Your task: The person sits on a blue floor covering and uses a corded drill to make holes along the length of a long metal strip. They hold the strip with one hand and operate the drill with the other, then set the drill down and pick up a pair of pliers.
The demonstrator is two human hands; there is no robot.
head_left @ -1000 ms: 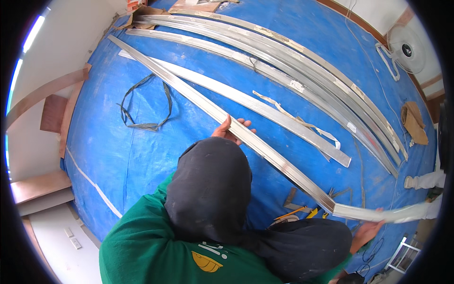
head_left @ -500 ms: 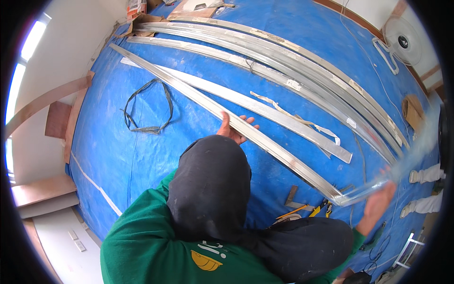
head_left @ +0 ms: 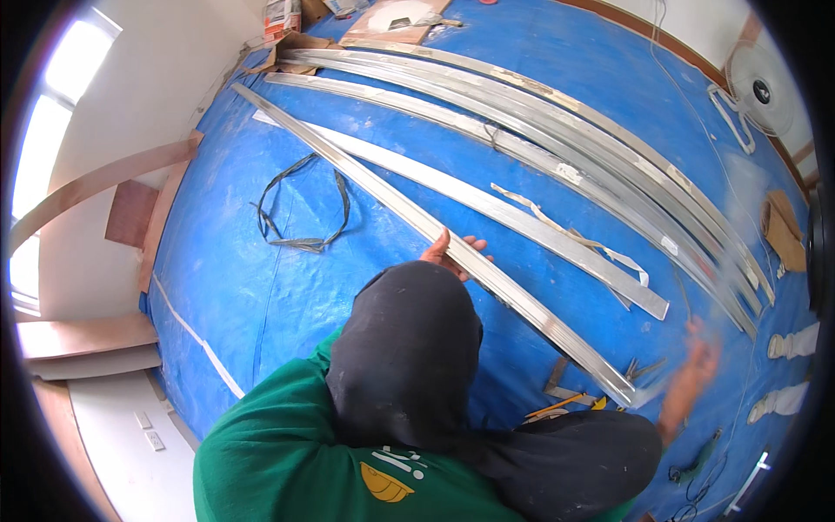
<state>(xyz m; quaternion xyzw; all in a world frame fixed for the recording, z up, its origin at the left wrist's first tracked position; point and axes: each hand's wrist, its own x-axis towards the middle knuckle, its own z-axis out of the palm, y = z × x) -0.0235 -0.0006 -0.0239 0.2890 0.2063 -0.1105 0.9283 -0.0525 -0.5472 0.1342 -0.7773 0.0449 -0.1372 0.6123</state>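
Observation:
A long, cream-and-silver ribbed profile lies diagonally in front of me. My left hand grips it near the middle, thumb on top and fingers beneath, partly behind my dark knee. From the profile's right end a pale length, smeared by motion, angles sharply upward. My right hand is raised at that length, too blurred to show its fingers clearly. A white flat strip with a thin loose band lies alongside. A carpenter's square and yellow-handled tools lie near the right end.
More long metal profiles lie across the blue sheet. A black strap loop lies left. A fan, cardboard and another person's white-clad feet are at right, wood boards along the left wall.
The right part of the profile has swung up from nearly flat to a steep, blurred angle, and my right hand has risen with it. My left hand still grips the middle.

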